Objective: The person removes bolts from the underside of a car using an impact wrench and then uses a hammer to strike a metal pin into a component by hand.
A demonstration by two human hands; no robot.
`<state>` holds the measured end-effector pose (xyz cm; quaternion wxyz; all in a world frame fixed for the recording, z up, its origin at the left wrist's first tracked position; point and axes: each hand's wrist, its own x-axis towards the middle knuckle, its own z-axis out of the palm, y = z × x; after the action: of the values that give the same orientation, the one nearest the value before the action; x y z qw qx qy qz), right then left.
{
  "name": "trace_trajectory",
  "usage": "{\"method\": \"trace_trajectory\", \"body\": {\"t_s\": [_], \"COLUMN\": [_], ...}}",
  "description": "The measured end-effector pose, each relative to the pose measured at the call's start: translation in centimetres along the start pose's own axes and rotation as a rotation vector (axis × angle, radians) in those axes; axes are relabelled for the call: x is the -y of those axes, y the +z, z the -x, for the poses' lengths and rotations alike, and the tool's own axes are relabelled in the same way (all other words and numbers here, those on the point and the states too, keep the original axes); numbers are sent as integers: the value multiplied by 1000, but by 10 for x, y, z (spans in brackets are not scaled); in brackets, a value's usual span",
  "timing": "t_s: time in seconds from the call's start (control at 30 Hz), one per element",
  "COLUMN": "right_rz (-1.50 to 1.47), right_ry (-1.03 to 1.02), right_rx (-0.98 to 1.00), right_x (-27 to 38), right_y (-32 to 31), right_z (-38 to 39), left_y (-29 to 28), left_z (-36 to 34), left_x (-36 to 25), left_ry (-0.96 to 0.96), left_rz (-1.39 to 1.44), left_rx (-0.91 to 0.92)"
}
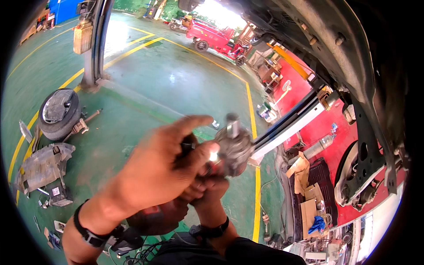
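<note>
A red-and-black power tool (157, 217) with a grey metal front housing (234, 150) and an upright, slightly blurred metal stub (232, 125) is held in front of me in the middle of the view. My left hand (157, 165) is closed around its dark upper part, index finger arched out and thumb beside a small bright light. Below it, my right hand (207, 190) has curled fingers gripping the tool under the metal housing, partly hidden by my left hand. The rest of the tool's body runs down behind my left wrist.
A raised car's underside (327, 39) and brake disc (346, 174) fill the right. Lift posts (92, 62) stand around. A wheel (59, 126), metal shield (44, 165) and battery (60, 198) lie left. Cardboard (309, 194) lies lower right; a red cargo tricycle (207, 35) stands behind.
</note>
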<state>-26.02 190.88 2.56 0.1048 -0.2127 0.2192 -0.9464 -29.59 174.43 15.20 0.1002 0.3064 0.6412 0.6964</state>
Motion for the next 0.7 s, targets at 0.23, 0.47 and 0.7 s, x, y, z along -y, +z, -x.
{"method": "trace_trajectory", "body": {"t_s": [0.23,0.47,0.7], "right_rz": [29,42,24], "right_ry": [-339,-284,-319], "right_rx": [295,496,508], "right_x": [89,120,113], "right_y": [35,54,63], "right_z": [-95,-154,-169], "left_y": [-73,-99,-90], "left_z": [16,52,85], "left_x": [-1,60,91], "left_ry": [205,149,22], "left_rz": [-70,153,277], "left_rx": [-633,-924,-1034]}}
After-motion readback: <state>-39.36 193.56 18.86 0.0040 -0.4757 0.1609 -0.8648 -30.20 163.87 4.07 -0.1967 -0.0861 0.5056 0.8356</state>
